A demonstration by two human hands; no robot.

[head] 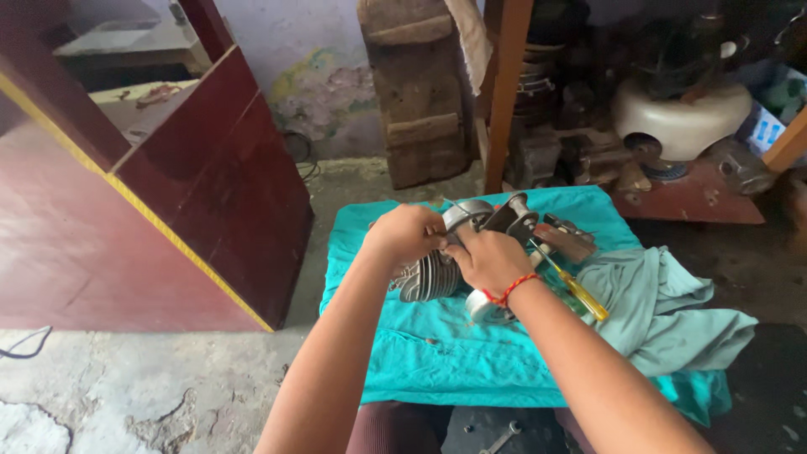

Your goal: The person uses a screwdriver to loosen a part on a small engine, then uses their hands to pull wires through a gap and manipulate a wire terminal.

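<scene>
A grey finned metal engine part [430, 276] lies on a small table covered with a teal cloth [471, 353]. My left hand [407, 233] closes over its upper left side, fingers curled around the metal. My right hand [487, 259], with a red thread at the wrist, grips the same part from the right, over its round silver end [466, 213]. A yellow-handled screwdriver [580, 294] lies just right of my right wrist, its tip pointing toward the part. A round silver piece [486, 308] sits under my right wrist.
A pale green rag [664, 311] is bunched on the table's right side. A dark red wooden cabinet [210, 176] stands to the left on a cracked concrete floor [126, 387]. Wooden planks [420, 92], a white tank [681, 118] and metal clutter fill the back.
</scene>
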